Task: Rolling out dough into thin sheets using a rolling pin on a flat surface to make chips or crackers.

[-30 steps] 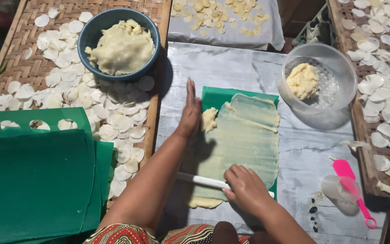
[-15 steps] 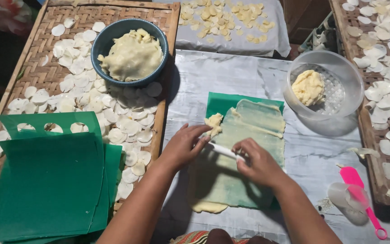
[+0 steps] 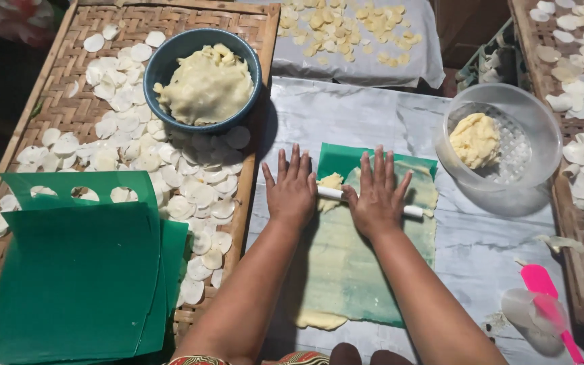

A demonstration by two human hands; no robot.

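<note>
I see both hands flat, fingers [image 3: 290, 164] spread: left hand [image 3: 290, 192] and right hand [image 3: 375, 199] pressing a white roller [image 3: 410, 211] across thin dough [image 3: 346, 263] on a green sheet [image 3: 336, 159], grey marble-patterned bench [image 3: 346, 115]; woven tray [image 3: 49, 88] just beside.

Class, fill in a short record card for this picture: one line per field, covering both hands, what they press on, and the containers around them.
Left hand: flat, palm down on the thin white rolling rod
Right hand: flat on the same rod, fingers spread
Under the rod: pale dough sheet on a green plastic sheet
Blue round bowl: heaped with dough, on the woven tray
Clear plastic bowl: holds a yellow dough lump
Tray contents: many pale dough discs
Lower right: pink spatula
</note>
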